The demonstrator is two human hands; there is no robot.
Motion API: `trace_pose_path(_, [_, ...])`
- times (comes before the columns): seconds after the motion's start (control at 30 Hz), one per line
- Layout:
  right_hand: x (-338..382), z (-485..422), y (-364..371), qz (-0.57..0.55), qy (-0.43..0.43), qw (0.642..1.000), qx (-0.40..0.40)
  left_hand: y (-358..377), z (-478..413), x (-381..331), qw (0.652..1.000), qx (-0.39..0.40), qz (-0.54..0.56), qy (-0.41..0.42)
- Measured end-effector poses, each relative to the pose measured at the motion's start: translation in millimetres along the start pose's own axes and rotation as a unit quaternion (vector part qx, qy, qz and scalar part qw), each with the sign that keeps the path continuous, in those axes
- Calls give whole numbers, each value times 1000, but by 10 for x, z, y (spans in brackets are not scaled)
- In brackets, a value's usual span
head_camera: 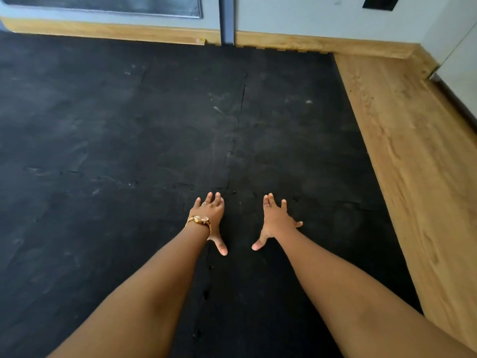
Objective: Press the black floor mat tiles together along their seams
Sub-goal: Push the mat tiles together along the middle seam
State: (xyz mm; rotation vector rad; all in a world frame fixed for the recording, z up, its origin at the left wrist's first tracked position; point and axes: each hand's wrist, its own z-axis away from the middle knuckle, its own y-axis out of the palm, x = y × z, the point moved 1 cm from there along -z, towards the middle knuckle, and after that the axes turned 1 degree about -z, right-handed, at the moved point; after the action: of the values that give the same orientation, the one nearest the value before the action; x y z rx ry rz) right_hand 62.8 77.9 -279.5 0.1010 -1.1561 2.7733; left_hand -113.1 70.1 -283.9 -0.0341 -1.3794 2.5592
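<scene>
Black interlocking floor mat tiles point(129, 125) cover most of the floor. A toothed seam point(232, 151) runs away from me down the middle, and a cross seam point(154, 186) runs left to right just beyond my fingertips. My left hand point(209, 215), with a gold watch on the wrist, lies flat on the mat with fingers spread, left of the middle seam. My right hand point(275, 220) lies flat and spread on the tile to the right of that seam. Neither hand holds anything.
Bare wood-look floor point(413, 151) runs along the right edge of the mat. A wooden skirting board point(103, 29) lines the far wall, with a dark vertical post point(227, 21) in it. A white unit point(462, 60) stands at the far right corner.
</scene>
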Motion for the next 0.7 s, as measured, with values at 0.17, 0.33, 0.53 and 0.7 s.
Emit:
trace_pose_path(0.17, [222, 114, 134, 7, -48, 998, 48, 101, 76, 17, 999, -24, -24, 16])
trace_pose_path(0.33, [411, 130, 389, 29, -51, 998, 34, -104, -85, 161, 988, -11, -140, 69])
trace_pose_path(0.53, [529, 172, 372, 25, -22, 999, 4, -53, 14, 23, 992, -27, -122, 15])
trace_pose_path(0.7, [460, 438, 521, 12, -13, 1000, -2, -14, 226, -27, 993, 1, -88, 74])
